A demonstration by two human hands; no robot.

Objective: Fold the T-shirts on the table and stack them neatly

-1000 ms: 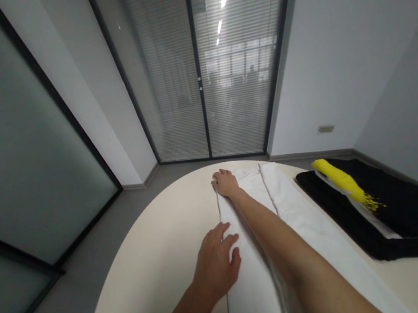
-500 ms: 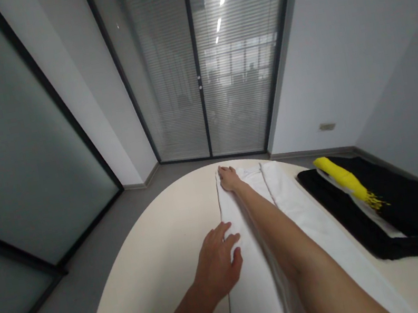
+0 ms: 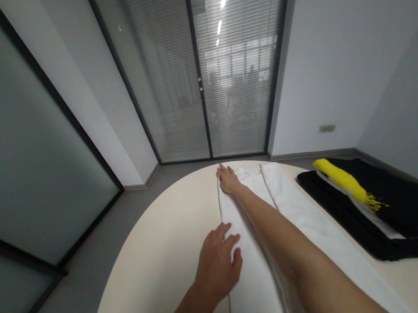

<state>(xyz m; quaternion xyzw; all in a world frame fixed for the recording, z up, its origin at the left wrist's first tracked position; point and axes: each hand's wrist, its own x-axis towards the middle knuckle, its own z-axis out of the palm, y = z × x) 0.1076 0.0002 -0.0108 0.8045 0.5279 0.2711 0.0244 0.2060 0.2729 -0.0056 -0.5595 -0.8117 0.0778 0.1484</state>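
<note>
A long piece of white fabric point(image 3: 293, 193), folded lengthwise, runs from the table's far edge toward me. Its kind is not clear from what shows. My right hand point(image 3: 228, 179) reaches to the far end and rests at the left corner of the folded strip, its fingers extended over the edge. My left hand point(image 3: 218, 264) is nearer to me, at the left edge of the same strip, with fingers apart and holding nothing. My right forearm crosses above the fabric and hides part of the middle fold.
The round cream table point(image 3: 160, 250) curves around the fabric. On its right side lies a stack of folded black cloth point(image 3: 411, 192), with a yellow fringed roll point(image 3: 341, 180) on it. Glass doors with blinds point(image 3: 167, 78) stand beyond the table.
The fingers of my right hand have shifted slightly at the far corner. My left hand and the fabric stay where they were.
</note>
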